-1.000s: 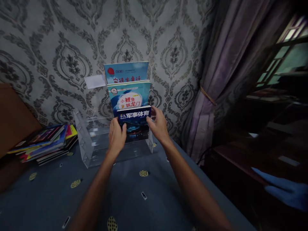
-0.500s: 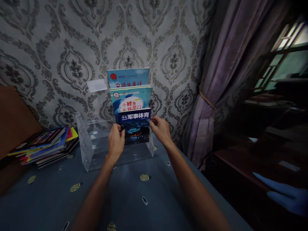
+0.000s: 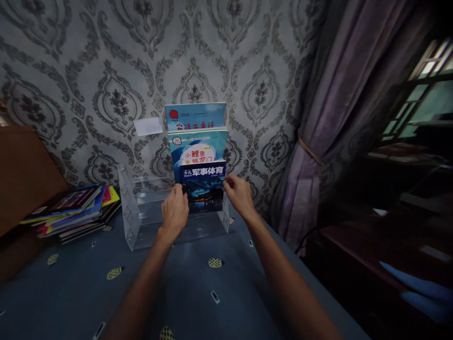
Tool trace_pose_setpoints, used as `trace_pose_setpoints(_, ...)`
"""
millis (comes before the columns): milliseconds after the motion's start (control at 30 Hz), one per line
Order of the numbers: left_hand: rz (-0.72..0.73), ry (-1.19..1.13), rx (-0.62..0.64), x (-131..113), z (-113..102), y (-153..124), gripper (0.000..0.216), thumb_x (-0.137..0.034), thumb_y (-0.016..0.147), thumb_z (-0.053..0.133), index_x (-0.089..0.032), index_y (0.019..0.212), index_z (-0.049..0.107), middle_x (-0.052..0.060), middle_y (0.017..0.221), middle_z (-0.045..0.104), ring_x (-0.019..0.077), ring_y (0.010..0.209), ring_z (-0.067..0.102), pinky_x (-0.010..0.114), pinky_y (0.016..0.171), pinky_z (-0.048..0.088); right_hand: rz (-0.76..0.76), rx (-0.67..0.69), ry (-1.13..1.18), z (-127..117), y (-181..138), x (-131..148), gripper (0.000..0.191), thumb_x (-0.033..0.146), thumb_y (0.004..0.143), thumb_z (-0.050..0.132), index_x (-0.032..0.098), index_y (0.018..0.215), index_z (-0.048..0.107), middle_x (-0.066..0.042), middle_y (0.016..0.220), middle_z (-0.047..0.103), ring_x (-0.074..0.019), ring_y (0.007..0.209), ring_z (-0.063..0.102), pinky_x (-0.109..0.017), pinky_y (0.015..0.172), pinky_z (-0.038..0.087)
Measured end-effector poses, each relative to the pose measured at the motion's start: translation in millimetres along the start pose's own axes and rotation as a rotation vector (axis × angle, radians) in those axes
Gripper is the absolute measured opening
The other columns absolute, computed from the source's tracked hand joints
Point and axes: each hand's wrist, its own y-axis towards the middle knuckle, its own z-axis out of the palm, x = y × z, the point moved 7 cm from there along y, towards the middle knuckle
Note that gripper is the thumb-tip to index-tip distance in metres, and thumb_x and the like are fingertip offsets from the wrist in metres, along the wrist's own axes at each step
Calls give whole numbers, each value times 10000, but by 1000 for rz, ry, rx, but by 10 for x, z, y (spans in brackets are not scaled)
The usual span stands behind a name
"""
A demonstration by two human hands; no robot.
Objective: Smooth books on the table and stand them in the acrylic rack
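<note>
A dark blue book [image 3: 205,189] with white lettering stands upright in a clear acrylic rack [image 3: 146,222]. My left hand [image 3: 176,206] grips its left edge, fingers bent round it. At the right edge, my right hand [image 3: 239,191] pinches the same book between thumb and fingers. Behind it, a turquoise book [image 3: 219,144] rises from a higher tier of the rack. Farthest back and tallest is a light blue book [image 3: 196,111] with red lettering. The lower parts of both rear books are hidden by what stands in front.
A stack of thin, colourful books [image 3: 78,210] lies left of the rack, near a brown box [image 3: 31,174]. Patterned wallpaper rises behind. A purple curtain [image 3: 304,189] hangs at right, beyond the edge of the blue tablecloth [image 3: 184,293]. A white card [image 3: 147,126] shows above the rack.
The whole scene has shifted slightly right in view. Both hands keep their hold on the dark blue book, which looks almost unchanged in the rack.
</note>
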Motion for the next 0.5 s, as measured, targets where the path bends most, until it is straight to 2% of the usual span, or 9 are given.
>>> trace_pose_setpoints(167,12,15,13,-23,4,-14,134,-162,1010,446,-171,1128,510,134,1148,693,279,1020,698,347,750,503,-49,-52,-50,29,-26,31,281,207,859,493,189,978,748,-110,909,766,-280,855,707,-368,787,512)
trace_pose_setpoints(500,6,8,27,-10,-17,-22,126,-208,1012,467,-186,1130,505,129,1125,695,278,1029,697,337,755,493,-57,-35,-24,35,-16,3,307,200,848,500,206,1028,748,-89,915,774,-264,827,704,-367,793,526)
